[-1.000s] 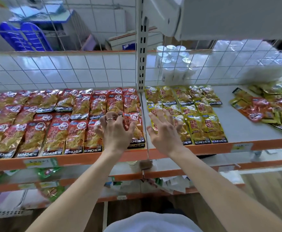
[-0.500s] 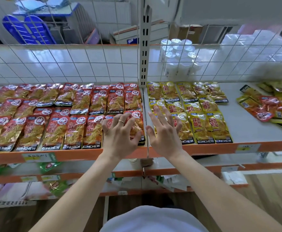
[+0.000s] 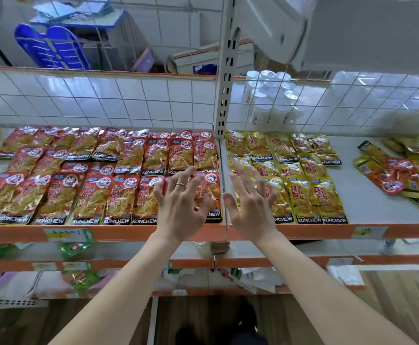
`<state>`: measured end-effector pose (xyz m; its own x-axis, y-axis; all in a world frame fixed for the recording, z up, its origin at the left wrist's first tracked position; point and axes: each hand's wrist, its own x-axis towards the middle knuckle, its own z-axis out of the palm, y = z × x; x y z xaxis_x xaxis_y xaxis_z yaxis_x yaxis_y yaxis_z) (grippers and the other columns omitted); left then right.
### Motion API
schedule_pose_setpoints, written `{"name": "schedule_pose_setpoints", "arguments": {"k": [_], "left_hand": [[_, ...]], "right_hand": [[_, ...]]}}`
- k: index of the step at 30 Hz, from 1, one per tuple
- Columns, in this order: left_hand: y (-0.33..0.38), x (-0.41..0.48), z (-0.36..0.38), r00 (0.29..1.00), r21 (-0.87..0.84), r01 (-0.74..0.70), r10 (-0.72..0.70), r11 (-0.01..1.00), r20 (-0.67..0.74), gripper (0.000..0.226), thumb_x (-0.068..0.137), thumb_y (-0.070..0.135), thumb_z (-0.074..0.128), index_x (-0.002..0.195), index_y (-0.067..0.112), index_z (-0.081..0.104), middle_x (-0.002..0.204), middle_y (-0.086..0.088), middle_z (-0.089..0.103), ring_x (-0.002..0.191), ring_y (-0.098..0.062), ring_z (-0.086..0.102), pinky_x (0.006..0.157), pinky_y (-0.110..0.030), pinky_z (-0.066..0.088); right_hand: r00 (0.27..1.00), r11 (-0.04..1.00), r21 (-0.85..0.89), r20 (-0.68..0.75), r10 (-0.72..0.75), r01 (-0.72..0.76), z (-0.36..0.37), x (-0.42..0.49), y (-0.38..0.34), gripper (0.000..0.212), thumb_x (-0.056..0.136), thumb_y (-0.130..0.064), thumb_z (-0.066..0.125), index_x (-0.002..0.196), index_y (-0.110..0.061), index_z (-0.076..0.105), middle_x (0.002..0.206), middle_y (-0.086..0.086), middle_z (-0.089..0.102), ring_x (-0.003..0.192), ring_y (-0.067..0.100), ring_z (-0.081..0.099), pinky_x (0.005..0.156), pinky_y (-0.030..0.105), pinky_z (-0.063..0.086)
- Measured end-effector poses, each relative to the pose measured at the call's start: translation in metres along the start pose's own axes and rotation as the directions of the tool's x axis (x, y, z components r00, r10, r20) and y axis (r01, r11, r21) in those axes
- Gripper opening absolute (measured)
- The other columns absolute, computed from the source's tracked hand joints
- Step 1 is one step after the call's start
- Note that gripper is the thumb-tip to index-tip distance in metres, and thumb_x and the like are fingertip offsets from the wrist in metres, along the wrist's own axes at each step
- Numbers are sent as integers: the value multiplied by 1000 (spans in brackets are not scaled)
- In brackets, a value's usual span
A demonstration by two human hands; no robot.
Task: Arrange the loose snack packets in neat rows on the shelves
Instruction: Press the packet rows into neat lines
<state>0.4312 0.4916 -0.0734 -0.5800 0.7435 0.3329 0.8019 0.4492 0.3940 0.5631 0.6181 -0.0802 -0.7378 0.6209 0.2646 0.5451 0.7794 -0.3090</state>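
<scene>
Red snack packets (image 3: 91, 175) lie in rows on the left half of the white shelf (image 3: 367, 195). Yellow snack packets (image 3: 303, 180) lie in rows just right of the upright post (image 3: 224, 95). A loose heap of red and yellow packets (image 3: 407, 173) sits at the far right. My left hand (image 3: 182, 207), a ring on one finger, hovers with fingers spread over the front right red packets. My right hand (image 3: 250, 205) is spread over the front left yellow packets. Neither hand holds anything.
A white wire grid (image 3: 104, 100) backs the shelf. White cups (image 3: 270, 95) stand behind the grid. The shelf's orange front edge (image 3: 104, 232) carries price labels. Lower shelves hold green packets (image 3: 76, 247). Blue chairs (image 3: 51, 46) stand beyond.
Both hands have drawn back a little toward the shelf's front edge, staying spread over the packets. The camera view has tilted up slightly.
</scene>
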Motion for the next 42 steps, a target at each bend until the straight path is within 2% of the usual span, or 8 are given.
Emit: {"name": "schedule_pose_setpoints", "arguments": {"k": [5,8,12,16,25,30,35,42], "left_hand": [[-31,-11,-44,998,80,-9,15,997,-66,58,92,56,38,142,29,49,157,4,38,143,-21,34,111,-52,15],[-60,-18,-78,996,127,25,-14,992,-85,62,93,58,34,145,27,47,160,2,34,145,-22,32,111,-54,22],[-96,-34,-121,988,173,115,-94,978,-125,65,93,61,33,148,28,43,161,2,32,145,-21,24,110,-53,24],[-127,-53,-160,969,197,220,-191,956,-155,69,93,65,30,151,29,38,162,1,29,147,-27,22,112,-59,25],[-165,-79,-210,898,248,426,-374,870,-229,68,95,65,28,151,26,37,157,-7,37,144,-33,30,112,-57,29],[-178,-86,-234,850,337,522,-446,783,-281,66,96,65,28,150,28,40,159,1,35,143,-28,34,110,-55,28],[-194,-92,-251,808,276,579,-494,767,-322,68,95,67,26,152,30,35,161,2,30,149,-25,23,116,-58,22],[-222,-106,-258,763,296,639,-534,710,-364,65,93,63,32,149,31,40,162,10,24,150,-16,19,112,-49,18]], "right_hand": [[1000,998,63,-7,-18,18,-9,4,-33,62,95,-57,30,149,-29,40,163,-3,25,152,24,5,114,63,11],[994,987,123,26,-106,102,-14,15,-77,64,93,-62,31,149,-31,37,164,-7,18,152,22,0,117,60,9],[962,945,217,68,-266,246,-24,32,-140,64,96,-54,49,153,-34,28,165,-10,11,152,23,1,118,58,3],[920,898,279,96,-379,341,-29,53,-183,70,96,-58,47,156,-36,18,165,-10,6,153,23,-1,119,64,4],[845,806,382,107,-524,451,3,90,-249,73,91,-65,39,155,-32,24,166,-4,12,153,24,8,118,61,14],[821,748,482,95,-563,457,16,103,-286,74,90,-68,37,154,-33,28,165,-4,14,153,24,8,121,57,10],[786,707,543,131,-604,452,26,101,-314,74,89,-66,39,155,-35,25,165,-7,12,153,21,5,120,60,10],[709,660,515,133,-692,547,39,105,-345,65,95,-58,47,154,-35,29,165,-7,16,152,20,8,119,57,7]]}}
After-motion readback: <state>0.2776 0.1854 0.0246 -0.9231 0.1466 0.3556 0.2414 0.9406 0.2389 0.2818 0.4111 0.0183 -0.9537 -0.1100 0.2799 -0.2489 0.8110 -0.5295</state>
